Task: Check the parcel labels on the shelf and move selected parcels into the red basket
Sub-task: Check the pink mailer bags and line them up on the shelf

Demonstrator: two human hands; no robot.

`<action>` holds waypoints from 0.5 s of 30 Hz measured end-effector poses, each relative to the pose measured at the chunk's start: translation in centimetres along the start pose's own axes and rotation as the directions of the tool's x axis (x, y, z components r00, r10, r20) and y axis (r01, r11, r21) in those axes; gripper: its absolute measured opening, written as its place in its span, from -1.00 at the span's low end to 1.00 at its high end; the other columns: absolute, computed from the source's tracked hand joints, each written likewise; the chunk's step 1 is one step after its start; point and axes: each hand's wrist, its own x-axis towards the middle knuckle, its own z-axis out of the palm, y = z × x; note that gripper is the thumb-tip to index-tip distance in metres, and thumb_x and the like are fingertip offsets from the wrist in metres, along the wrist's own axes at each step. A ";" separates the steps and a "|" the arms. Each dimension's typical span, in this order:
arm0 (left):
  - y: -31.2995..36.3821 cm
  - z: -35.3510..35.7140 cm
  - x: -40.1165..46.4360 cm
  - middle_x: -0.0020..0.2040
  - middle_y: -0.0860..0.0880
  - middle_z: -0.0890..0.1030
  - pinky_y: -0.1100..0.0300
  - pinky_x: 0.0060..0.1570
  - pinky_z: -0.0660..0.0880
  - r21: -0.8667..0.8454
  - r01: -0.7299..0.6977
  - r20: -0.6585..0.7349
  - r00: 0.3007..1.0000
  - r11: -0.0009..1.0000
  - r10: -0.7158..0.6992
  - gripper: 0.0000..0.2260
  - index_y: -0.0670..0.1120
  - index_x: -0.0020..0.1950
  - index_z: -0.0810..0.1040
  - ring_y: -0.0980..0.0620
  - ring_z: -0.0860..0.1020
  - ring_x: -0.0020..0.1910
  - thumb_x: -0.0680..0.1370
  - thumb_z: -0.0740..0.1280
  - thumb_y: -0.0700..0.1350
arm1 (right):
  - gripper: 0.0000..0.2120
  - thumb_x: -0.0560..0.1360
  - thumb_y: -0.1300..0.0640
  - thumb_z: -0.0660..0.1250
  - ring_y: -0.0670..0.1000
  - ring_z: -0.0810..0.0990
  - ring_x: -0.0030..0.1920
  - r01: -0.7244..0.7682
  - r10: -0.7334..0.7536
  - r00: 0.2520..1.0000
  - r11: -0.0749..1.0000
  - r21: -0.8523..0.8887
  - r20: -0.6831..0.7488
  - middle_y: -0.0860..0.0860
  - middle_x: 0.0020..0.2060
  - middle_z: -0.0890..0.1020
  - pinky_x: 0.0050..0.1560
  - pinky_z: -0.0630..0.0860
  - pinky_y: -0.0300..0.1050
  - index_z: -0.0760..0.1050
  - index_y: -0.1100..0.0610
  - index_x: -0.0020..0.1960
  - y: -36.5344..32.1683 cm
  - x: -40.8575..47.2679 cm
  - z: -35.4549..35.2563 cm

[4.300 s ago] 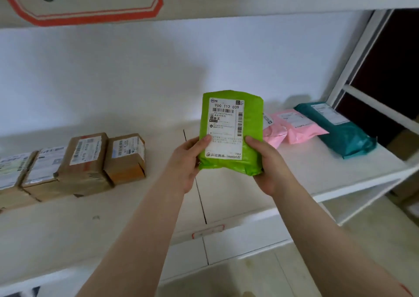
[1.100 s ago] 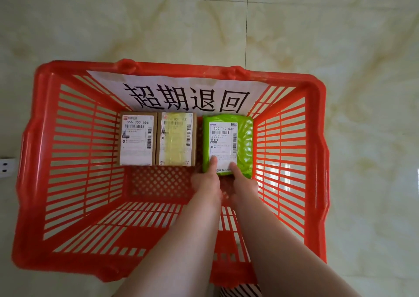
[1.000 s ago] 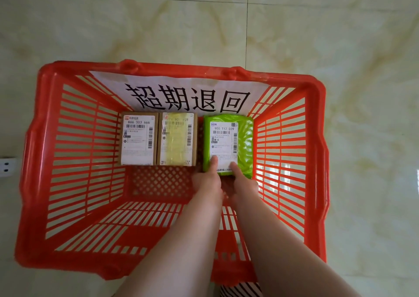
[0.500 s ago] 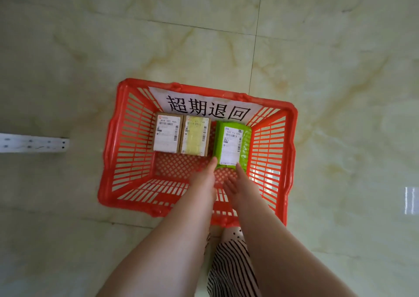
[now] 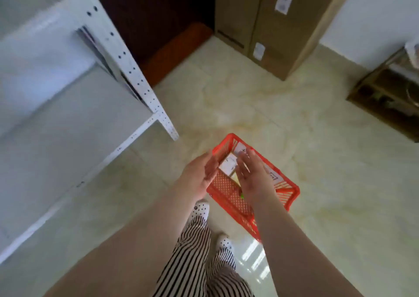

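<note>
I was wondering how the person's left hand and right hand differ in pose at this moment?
The left hand shows its open palm, turned inward; the right hand shows its back. The left hand sits over the near left edge of the red basket; the right hand covers the basket's middle, hiding most of the parcels. Both are open, empty, fingers extended, above the basket.

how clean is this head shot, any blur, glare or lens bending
Head view: motion blur smears the white metal shelf and softens both open hands, left hand and right hand; window glare streaks the glossy cream floor tiles; wide-angle bending tilts the tall cardboard box; labels in the red plastic basket are unreadable.
</note>
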 end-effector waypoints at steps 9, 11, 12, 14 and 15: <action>14.7 -10.6 -18.1 -0.07 0.00 0.60 0.30 -0.19 0.47 -0.393 -0.341 -0.066 0.937 0.854 0.344 -0.91 -0.06 -0.06 0.56 0.12 0.54 -0.17 0.61 0.29 -0.11 | -0.95 0.57 0.13 0.35 -0.02 0.63 -0.07 0.068 0.059 0.927 0.945 -0.321 0.370 0.04 -0.06 0.68 -0.08 0.52 -0.20 0.59 0.07 -0.02 3.1 -13.5 20.8; 17.6 -14.0 -21.4 -0.04 0.00 0.61 0.30 -0.13 0.48 -0.470 -0.399 -0.079 0.907 0.787 0.413 -0.93 -0.05 -0.01 0.58 0.11 0.56 -0.11 0.60 0.33 -0.09 | -0.95 0.58 0.13 0.35 -0.02 0.63 -0.03 0.085 0.094 0.888 0.928 -0.363 0.449 0.03 -0.05 0.67 -0.03 0.53 -0.20 0.58 0.09 0.01 5.1 -16.7 25.4; 19.0 -15.7 -23.1 -0.04 0.01 0.61 0.30 -0.09 0.50 -0.500 -0.424 -0.089 0.892 0.755 0.443 -0.93 -0.04 -0.01 0.59 0.11 0.56 -0.10 0.58 0.35 -0.07 | -0.92 0.58 0.11 0.35 -0.02 0.63 0.00 0.098 0.109 0.867 0.919 -0.382 0.486 0.02 -0.03 0.67 -0.01 0.54 -0.20 0.58 0.10 0.04 6.2 -18.2 27.6; 21.7 -19.5 -26.1 -0.06 0.01 0.62 0.29 -0.05 0.50 -0.546 -0.475 -0.111 0.858 0.690 0.502 -0.93 -0.04 -0.04 0.59 0.11 0.57 -0.11 0.57 0.37 -0.06 | -0.81 0.57 0.07 0.37 -0.02 0.64 0.07 0.131 0.139 0.818 0.900 -0.416 0.559 0.03 0.03 0.68 0.02 0.54 -0.20 0.58 0.12 0.14 8.8 -21.1 32.0; 22.9 -21.3 -27.4 -0.07 0.01 0.62 0.29 -0.05 0.50 -0.559 -0.498 -0.110 0.837 0.664 0.536 -0.93 -0.04 -0.03 0.59 0.11 0.57 -0.11 0.57 0.36 -0.06 | -0.78 0.57 0.06 0.38 -0.01 0.64 0.08 0.141 0.155 0.791 0.895 -0.423 0.592 0.03 0.05 0.68 0.02 0.54 -0.19 0.57 0.12 0.17 10.2 -22.6 34.1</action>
